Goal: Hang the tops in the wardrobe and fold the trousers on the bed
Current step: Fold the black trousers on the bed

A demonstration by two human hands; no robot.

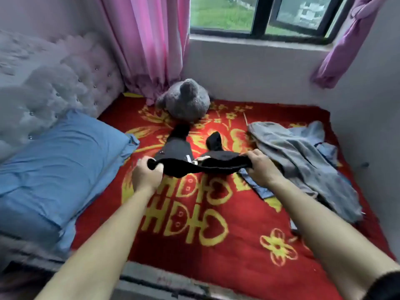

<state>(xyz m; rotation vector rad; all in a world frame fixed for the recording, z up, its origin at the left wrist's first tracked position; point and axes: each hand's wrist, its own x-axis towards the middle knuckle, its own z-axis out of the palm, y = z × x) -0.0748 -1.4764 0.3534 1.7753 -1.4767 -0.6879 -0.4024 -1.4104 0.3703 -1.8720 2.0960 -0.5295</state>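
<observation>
Step in hand: folding the black trousers [179, 148], judged from the grip and the lay-out; no fold made yet.
Trousers, position: on the red blanket [216, 245] at mid-bed, waist end raised off it toward the camera, legs lying away toward the grey plush toy [186, 100].
Legs: splayed apart, not aligned; left cuff close to the toy, touching or not cannot be told.
Left hand [146, 176]: fingers curled tight round the bunched left end of the waistband [194, 167]; nothing else held.
Right hand [263, 169]: fingers and thumb closed on the right end of the waistband, knuckles up.
Reason for hold: waist taken at both ends and drawn taut between the hands, likely to square the garment and keep the legs flat before the first fold.
Reason for placement: spread on open blanket, apart from the pile, giving a flat surface for folding.
Other clothing: grey garment [303, 161] heaped on the right of the bed, over a pale blue garment [313, 131]; near the right hand; kind of garment not clear.
Surroundings: blue pillow [54, 161] at left, pink curtain [149, 40] behind the toy.
Wardrobe: not in view.
Next move, judged: one leg over the other, cuffs matched.
Risk: splayed legs giving a skewed fold.
</observation>
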